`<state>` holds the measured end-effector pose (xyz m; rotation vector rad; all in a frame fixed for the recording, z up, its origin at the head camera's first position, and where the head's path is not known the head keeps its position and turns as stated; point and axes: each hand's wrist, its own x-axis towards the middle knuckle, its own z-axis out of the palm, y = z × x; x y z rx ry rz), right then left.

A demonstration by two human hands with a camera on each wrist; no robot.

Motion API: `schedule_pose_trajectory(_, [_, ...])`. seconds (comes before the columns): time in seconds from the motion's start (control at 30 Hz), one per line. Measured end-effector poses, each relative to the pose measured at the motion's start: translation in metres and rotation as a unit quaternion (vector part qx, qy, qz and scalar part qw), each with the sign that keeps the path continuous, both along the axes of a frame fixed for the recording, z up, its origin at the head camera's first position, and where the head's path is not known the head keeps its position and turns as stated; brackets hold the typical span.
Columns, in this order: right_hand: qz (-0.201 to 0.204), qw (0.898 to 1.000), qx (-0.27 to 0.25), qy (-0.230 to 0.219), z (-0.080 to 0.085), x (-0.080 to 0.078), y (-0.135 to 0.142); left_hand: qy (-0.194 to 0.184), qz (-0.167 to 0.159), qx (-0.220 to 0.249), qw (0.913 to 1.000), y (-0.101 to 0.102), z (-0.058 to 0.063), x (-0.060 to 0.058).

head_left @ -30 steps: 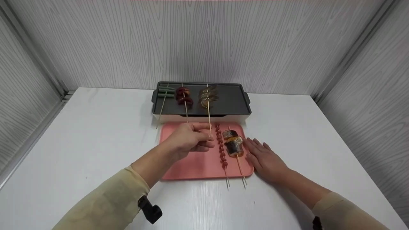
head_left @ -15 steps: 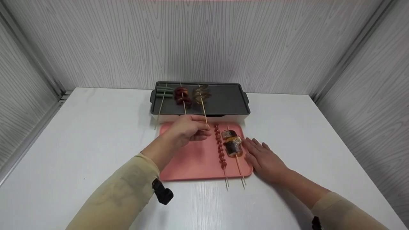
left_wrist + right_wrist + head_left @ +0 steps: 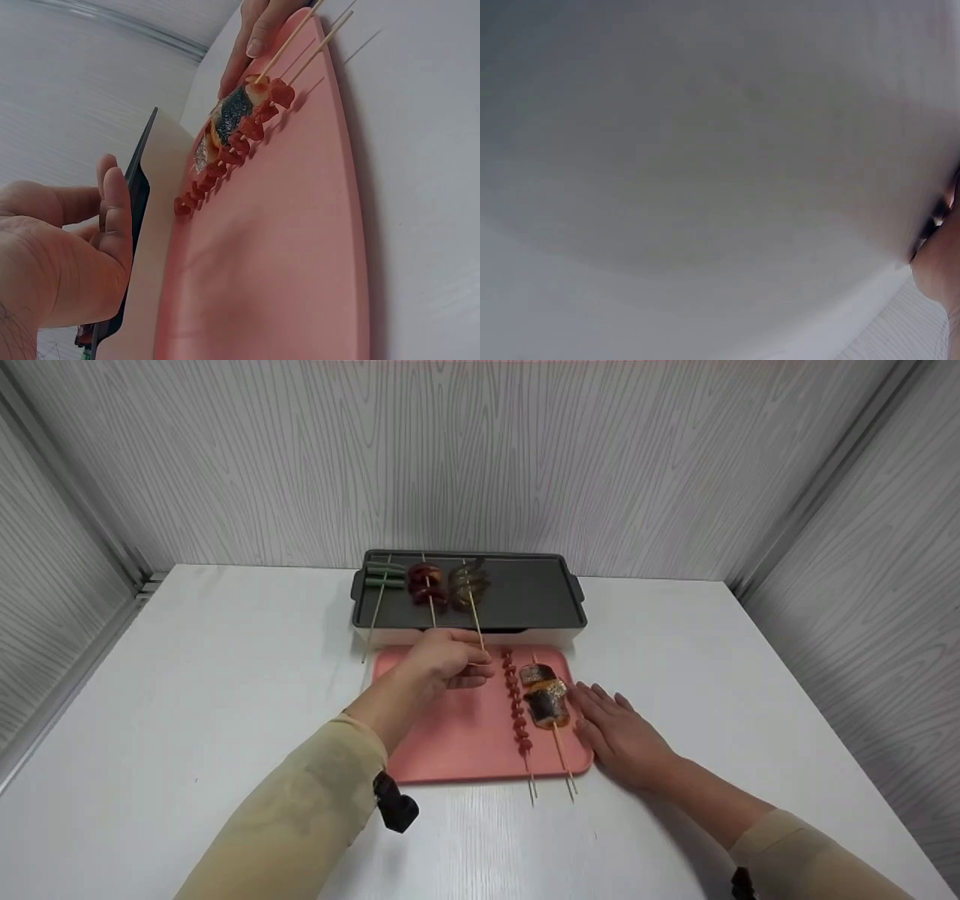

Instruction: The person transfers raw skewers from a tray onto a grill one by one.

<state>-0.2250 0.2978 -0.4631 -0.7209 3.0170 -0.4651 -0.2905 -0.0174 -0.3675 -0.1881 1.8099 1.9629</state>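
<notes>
In the head view my left hand (image 3: 450, 656) pinches the stick of a skewer of greyish-brown curled pieces (image 3: 469, 585), whose food end is over the dark griddle plate (image 3: 532, 592). That skewer cannot be made out in the left wrist view, where the hand (image 3: 71, 244) is beside the griddle's side. Flat fingers of my right hand (image 3: 626, 739) rest at the right edge of the pink tray (image 3: 450, 750). Next to them on the tray lie a fish-chunk skewer (image 3: 547, 697) and a skewer of small red pieces (image 3: 517, 705).
A green vegetable skewer (image 3: 385, 576) and a dark red skewer (image 3: 427, 585) lie on the griddle's left part, the green one's stick overhanging the front edge. The white table (image 3: 225, 660) is bordered by grey wood-grain panels (image 3: 480, 457). The right wrist view is mostly blurred.
My left hand has moved forward and slightly left, bringing the greyish-brown skewer closer to the dark red one on the griddle. My right hand has stayed in place.
</notes>
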Motion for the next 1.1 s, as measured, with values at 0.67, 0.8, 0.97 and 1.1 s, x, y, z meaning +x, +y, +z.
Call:
schedule_pose_trajectory(0.67, [-0.004,1.0,-0.01,-0.003,0.001,0.002,-0.001,0.027,0.012,-0.019,0.9994,-0.006,-0.005,0.035])
schedule_pose_trajectory(0.8, [-0.002,1.0,-0.007,0.004,0.003,0.002,-0.002,0.064,-0.012,-0.05,0.9967,-0.018,-0.01,0.055])
schedule_pose_trajectory(0.97, [-0.007,1.0,-0.001,-0.001,0.003,0.003,-0.002,0.168,-0.034,-0.117,0.9782,-0.042,-0.019,0.074])
schedule_pose_trajectory(1.1, [-0.008,1.0,-0.002,-0.005,0.003,0.002,-0.002,0.297,-0.04,-0.204,0.9319,-0.067,-0.028,0.085])
